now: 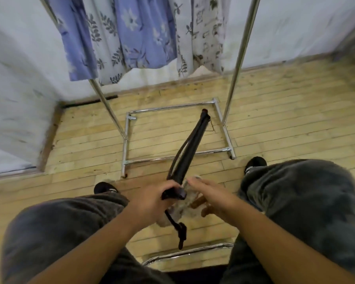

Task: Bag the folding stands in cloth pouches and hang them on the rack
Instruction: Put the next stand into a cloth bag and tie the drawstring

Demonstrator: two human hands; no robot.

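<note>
A seated person, seen from above, works a folded black folding stand point(190, 146) over a wooden plank floor point(285, 111). The left hand point(152, 198) is curled tightly round the stand's near end, while the stand's far end points away and slightly right, over the base of a chrome rack point(173, 157). The right hand point(212, 195) lies just beside the left, its upper fingers stretched nearly straight across a beige cloth pouch point(186, 207) bunched at the stand's near end. Motion blur hides whether this hand's thumb and lower fingers pinch the fabric. A black cord point(181, 229), knotted partway down, dangles below the pouch between the person's knees, which are clad in dark grey trousers point(307, 193). Floral cloths point(143, 35) in blue and white hang from the rack against a pale wall. A dark shoe point(254, 163) rests near the rack's right foot.
</note>
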